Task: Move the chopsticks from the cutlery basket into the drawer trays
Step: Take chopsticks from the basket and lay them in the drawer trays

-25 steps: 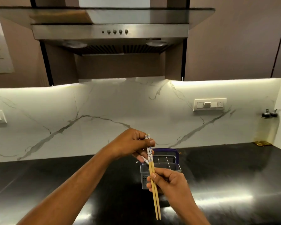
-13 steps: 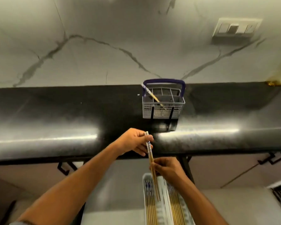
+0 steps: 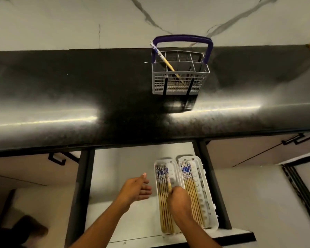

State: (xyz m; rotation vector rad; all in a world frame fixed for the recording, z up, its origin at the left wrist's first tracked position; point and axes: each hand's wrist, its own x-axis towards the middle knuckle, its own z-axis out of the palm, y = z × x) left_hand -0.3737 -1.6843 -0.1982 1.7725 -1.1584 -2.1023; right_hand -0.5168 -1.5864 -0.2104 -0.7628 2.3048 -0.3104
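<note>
A grey cutlery basket (image 3: pixel 180 86) with a purple handle stands on the black counter. One chopstick (image 3: pixel 162 58) with a blue-and-white top leans in its left side. Below, an open drawer holds two white trays side by side, the left tray (image 3: pixel 157 185) and the right tray (image 3: pixel 207 194), each with several chopsticks lying lengthwise. My right hand (image 3: pixel 177 199) is over the left tray, fingers curled round a pair of chopsticks (image 3: pixel 169 185) that lie down among the others. My left hand (image 3: pixel 137 188) hovers open beside the left tray and holds nothing.
The black counter (image 3: pixel 79 97) runs across the view, its front edge overhanging the drawer's back. The white drawer floor (image 3: pixel 122 176) lies left of the trays. Closed cabinet fronts with black handles (image 3: pixel 299 138) flank the drawer. A marble wall rises behind the basket.
The view has tilted down from the hood to the drawer. Both hands came down from the basket; my right hand lowered the pair into the left tray and my left hand let go.
</note>
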